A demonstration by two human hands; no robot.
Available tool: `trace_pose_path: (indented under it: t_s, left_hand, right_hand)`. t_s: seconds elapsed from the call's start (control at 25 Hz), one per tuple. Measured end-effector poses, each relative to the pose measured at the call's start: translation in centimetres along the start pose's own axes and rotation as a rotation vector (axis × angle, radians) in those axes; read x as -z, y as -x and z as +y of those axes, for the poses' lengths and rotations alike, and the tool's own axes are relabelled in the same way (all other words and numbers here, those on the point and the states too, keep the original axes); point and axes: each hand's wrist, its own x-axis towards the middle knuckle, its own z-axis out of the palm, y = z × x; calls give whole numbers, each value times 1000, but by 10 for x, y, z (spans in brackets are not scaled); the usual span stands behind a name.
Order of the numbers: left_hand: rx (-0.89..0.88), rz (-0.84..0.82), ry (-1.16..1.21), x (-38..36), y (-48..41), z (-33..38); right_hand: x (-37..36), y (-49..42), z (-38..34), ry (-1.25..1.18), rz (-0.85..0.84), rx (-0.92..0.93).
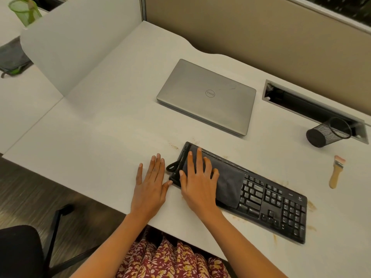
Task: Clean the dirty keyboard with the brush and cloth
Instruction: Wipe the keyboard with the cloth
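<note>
The right hand (197,183) lies flat with its fingers spread, pressing on a soft dark grey cloth (228,181). The cloth covers the left end of the black plastic keyboard (277,205). The left hand (150,185) lies flat on the smooth white tabletop (100,147) just left of the keyboard, fingers straight, thumb touching the keyboard's edge. Brown crumbs (311,205) dot the tabletop around the keyboard. A small brush (337,171) with a wooden handle lies to the right of the keyboard. A shut grey laptop (206,95) sits behind the keyboard.
</note>
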Motion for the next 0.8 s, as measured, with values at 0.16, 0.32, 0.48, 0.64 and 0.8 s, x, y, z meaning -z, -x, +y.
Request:
trace_pose_path:
  t_s: [0.16,0.32,0.48,0.64,0.8]
  left_hand:
    - [15,6,17,1,0,-1]
    - [19,-4,15,2,-1,0]
    - [9,-15,18,3,0,-1]
    - [19,-19,20,4,0,0]
    - [12,-17,29,3,1,0]
  right_hand:
    - [0,-4,6,22,1,62]
    - [5,-37,11,8,11,61]
    - [12,-48,15,7,2,-2]
    - [14,-36,32,8,-8,-26]
    - [18,-20,66,-11,-38,-139]
